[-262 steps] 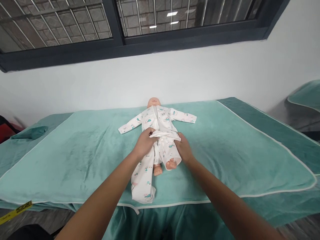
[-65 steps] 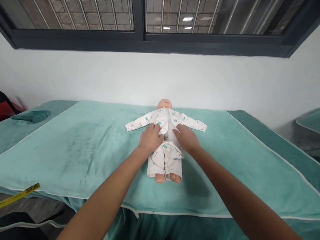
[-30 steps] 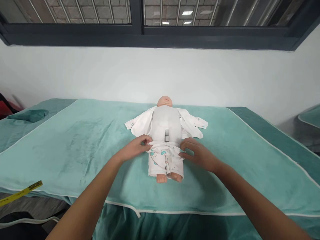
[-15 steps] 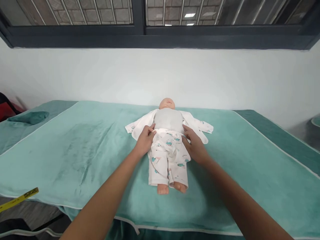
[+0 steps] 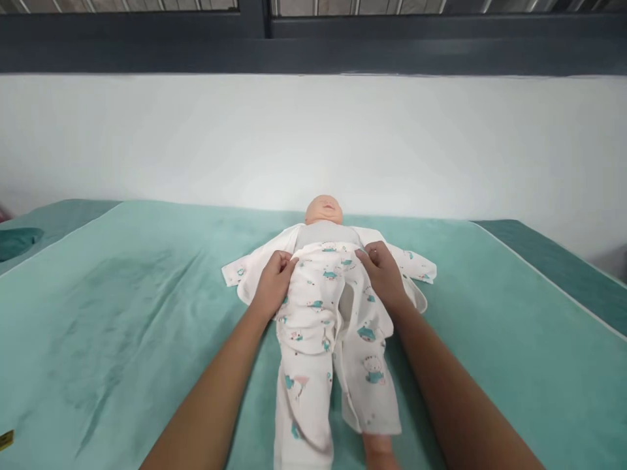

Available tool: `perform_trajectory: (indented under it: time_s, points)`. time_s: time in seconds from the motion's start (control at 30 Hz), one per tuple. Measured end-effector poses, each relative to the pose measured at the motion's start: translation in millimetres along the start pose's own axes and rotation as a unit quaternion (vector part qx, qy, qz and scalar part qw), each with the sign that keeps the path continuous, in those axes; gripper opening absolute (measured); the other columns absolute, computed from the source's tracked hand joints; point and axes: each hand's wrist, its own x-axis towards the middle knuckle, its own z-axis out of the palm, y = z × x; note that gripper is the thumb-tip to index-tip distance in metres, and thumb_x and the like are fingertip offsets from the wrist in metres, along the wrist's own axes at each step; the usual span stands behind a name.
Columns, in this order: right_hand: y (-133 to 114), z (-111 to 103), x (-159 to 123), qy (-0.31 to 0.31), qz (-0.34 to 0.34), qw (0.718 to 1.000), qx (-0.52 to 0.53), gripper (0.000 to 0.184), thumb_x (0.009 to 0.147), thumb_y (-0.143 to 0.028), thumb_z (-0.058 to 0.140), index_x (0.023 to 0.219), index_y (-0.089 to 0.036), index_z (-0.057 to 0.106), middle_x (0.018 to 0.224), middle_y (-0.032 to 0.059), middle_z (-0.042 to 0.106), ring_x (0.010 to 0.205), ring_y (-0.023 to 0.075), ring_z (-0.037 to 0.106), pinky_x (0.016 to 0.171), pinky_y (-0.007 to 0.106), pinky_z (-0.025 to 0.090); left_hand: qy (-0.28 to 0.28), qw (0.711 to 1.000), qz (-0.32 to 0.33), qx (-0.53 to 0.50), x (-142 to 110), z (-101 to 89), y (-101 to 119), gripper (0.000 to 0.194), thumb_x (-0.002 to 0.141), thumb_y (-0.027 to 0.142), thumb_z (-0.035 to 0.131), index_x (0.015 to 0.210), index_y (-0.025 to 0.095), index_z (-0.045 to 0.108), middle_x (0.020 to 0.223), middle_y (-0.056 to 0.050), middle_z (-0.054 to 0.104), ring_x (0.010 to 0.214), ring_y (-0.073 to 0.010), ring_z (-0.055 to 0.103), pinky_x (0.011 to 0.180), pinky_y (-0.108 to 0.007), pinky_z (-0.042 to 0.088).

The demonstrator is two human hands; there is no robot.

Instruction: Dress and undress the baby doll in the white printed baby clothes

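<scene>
A baby doll (image 5: 324,209) lies on its back, head toward the wall. It wears white patterned baby pants (image 5: 307,339) and an open white jacket (image 5: 264,251), spread to both sides over its grey torso. My left hand (image 5: 275,281) is closed on the pants' waistband at the left edge. On the other side my right hand (image 5: 385,277) pinches the waistband between thumb and fingers. The waistband lies high on the torso. One bare foot shows below the right leg of the pants, cut by the frame's lower edge.
A green plush cover (image 5: 147,326) with pale piping spreads beneath the doll. Behind it rises a white wall (image 5: 196,137) under a dark window frame (image 5: 147,49). A bit of yellow strip (image 5: 6,440) shows at the lower left edge.
Both hands have drawn the waistband up the doll's torso, covering more of the grey. The view has moved closer, and the doll looks larger.
</scene>
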Motion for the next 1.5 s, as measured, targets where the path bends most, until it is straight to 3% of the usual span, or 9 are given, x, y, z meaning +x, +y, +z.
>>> perform_trajectory:
  time_s: [0.13,0.23,0.37,0.5,0.7,0.97,1.17,1.33,1.5]
  points:
    - [7.3,-1.2,-6.0,-0.022,-0.049,0.998,0.034,0.023,0.086,-0.044,0.056,0.080,-0.023,0.048,0.098,0.0028,0.062,0.084,0.0170,0.055,0.075,0.031,0.043,-0.023,0.999,0.030,-0.003,-1.1,-2.8,-5.9,0.020,0.085,0.039,0.056,0.085,0.019,0.057,0.085,-0.001,0.057,0.078,-0.0143,0.051,0.073,-0.027,0.041]
    - [4.9,-6.1,-2.6,-0.061,-0.084,0.994,0.013,0.018,0.089,-0.041,0.052,0.086,-0.023,0.052,0.127,0.0067,0.059,0.105,0.0208,0.055,0.090,0.036,0.042,-0.034,0.997,0.071,0.015,2.0,-6.0,3.1,0.020,0.086,0.038,0.054,0.085,0.019,0.058,0.105,-0.005,0.061,0.095,-0.0175,0.055,0.082,-0.028,0.041]
    - [-3.7,-10.1,4.8,-0.098,-0.106,0.987,-0.073,0.022,0.092,-0.039,0.046,0.102,-0.023,0.057,0.120,0.0079,0.064,0.101,0.0230,0.058,0.087,0.038,0.043,-0.073,0.989,0.046,0.119,9.6,-7.7,18.8,0.025,0.089,0.043,0.049,0.082,0.020,0.056,0.082,-0.001,0.062,0.078,-0.0174,0.054,0.073,-0.029,0.039]
    - [-12.1,-9.1,16.6,-0.108,-0.113,0.980,-0.125,0.017,0.091,-0.034,0.043,0.093,-0.023,0.056,0.106,0.0057,0.066,0.094,0.0221,0.058,0.081,0.035,0.041,-0.038,0.975,0.038,0.218,26.4,-5.3,25.6,0.022,0.092,0.040,0.043,0.080,0.022,0.047,0.073,0.000,0.057,0.070,-0.0176,0.050,0.067,-0.029,0.034]
    - [-9.6,4.3,53.6,-0.071,0.013,0.985,-0.157,0.021,0.085,-0.033,0.050,0.070,-0.024,0.039,0.063,-0.0029,0.048,0.063,0.0161,0.043,0.060,0.029,0.031,0.007,0.973,0.001,0.229,52.6,2.0,17.2,0.017,0.091,0.035,0.043,0.078,0.023,0.044,0.072,0.000,0.056,0.069,-0.0184,0.050,0.066,-0.029,0.035]
    - [-2.3,12.1,42.2,0.027,0.073,0.997,-0.014,0.021,0.073,-0.038,0.065,0.071,-0.022,0.051,0.070,-0.0014,0.059,0.068,0.0161,0.053,0.067,0.030,0.040,0.044,0.989,0.000,0.143,36.4,7.0,7.8,0.010,0.085,0.031,0.056,0.091,0.023,0.055,0.079,0.001,0.064,0.075,-0.0171,0.060,0.075,-0.029,0.043]
    - [-1.7,12.9,33.3,0.031,0.059,0.993,0.098,0.023,0.067,-0.040,0.067,0.078,-0.022,0.059,0.078,0.0021,0.063,0.075,0.0176,0.058,0.074,0.032,0.046,0.000,0.989,0.099,0.108,33.2,5.9,-1.5,0.038,0.086,0.020,0.047,0.120,0.025,0.062,0.100,-0.005,0.060,0.096,-0.0185,0.058,0.089,-0.030,0.044]
    - [-1.2,15.2,34.7,0.026,0.068,0.994,0.080,0.023,0.071,-0.044,0.064,0.077,-0.022,0.060,0.080,0.0023,0.064,0.077,0.0179,0.057,0.075,0.033,0.047,-0.029,0.981,0.124,0.144,35.7,5.9,-3.9,0.047,0.088,0.019,0.041,0.132,0.026,0.057,0.093,-0.002,0.051,0.092,-0.0157,0.054,0.092,-0.029,0.041]
    - [0.7,15.2,36.8,0.033,0.070,0.996,0.040,0.025,0.072,-0.047,0.064,0.076,-0.022,0.060,0.078,0.0021,0.064,0.075,0.0181,0.056,0.073,0.033,0.046,-0.054,0.983,0.098,0.143,39.5,6.2,-4.0,0.039,0.090,0.023,0.042,0.123,0.026,0.062,0.093,-0.001,0.050,0.090,-0.0148,0.053,0.091,-0.026,0.041]
